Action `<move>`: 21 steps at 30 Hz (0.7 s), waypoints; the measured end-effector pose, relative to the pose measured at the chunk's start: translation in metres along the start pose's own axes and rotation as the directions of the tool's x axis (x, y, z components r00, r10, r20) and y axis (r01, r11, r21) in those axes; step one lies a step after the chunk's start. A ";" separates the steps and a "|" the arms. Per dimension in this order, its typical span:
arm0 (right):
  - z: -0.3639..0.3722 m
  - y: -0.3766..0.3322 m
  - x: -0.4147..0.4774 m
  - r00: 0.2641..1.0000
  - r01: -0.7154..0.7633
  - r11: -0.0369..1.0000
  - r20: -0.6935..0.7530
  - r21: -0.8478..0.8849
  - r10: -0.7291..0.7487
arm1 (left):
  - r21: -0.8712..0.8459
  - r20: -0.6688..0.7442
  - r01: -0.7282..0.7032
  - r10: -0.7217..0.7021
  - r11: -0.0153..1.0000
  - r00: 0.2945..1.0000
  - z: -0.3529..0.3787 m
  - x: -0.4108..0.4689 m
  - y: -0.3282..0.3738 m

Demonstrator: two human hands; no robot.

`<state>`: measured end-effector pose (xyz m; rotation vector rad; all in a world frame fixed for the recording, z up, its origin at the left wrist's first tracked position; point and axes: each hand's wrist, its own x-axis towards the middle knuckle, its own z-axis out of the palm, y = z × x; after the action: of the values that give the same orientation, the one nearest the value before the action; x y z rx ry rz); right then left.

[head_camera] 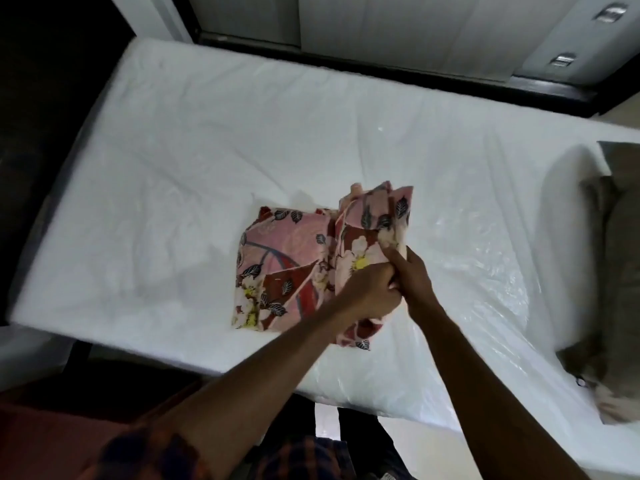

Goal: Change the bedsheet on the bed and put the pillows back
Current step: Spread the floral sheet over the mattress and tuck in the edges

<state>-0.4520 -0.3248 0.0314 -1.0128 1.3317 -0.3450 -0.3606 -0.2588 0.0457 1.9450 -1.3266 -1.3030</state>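
A folded pink and maroon floral bedsheet [284,268] lies near the front middle of the bare white mattress [194,140]. Its right part is lifted off the mattress and stands up in folds. My left hand [370,289] grips the lower edge of that raised part. My right hand [412,268] pinches the same fabric right beside it, the two hands touching. The left part of the sheet lies flat. At the mattress's right end sits a brownish-grey pillow [620,258], partly cut off by the frame edge.
Clear plastic wrap [485,289] covers the right part of the mattress. A dark bed frame [450,69] runs along the far side, with pale wardrobe doors [398,22] behind it. Dark floor lies at the left and near edges.
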 end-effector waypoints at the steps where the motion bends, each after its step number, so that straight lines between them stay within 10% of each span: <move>1: -0.020 -0.002 -0.002 0.998 0.024 1.000 -0.053 -0.012 -0.024 | -0.004 -0.003 -0.009 0.009 1.000 1.000 0.017 0.005 0.014; 6: -0.136 -0.004 -0.011 0.911 -0.028 0.980 -0.408 -0.198 -0.057 | -0.135 0.058 -0.244 0.253 0.960 0.966 0.095 0.018 0.066; 13: -0.251 0.088 0.001 0.651 -0.289 0.906 -0.757 -0.311 -0.052 | -0.081 0.087 -0.180 0.187 0.980 0.979 0.128 0.028 0.029; 21: -0.158 0.142 0.019 0.954 -0.081 0.795 -0.277 -0.601 -0.112 | 0.275 -0.101 0.148 -0.125 0.950 0.987 0.048 0.038 -0.113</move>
<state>-0.6367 -0.3248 -0.0748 -1.5571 1.7703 -0.0699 -0.3466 -0.2368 -0.0801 2.2941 -1.4222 -1.1295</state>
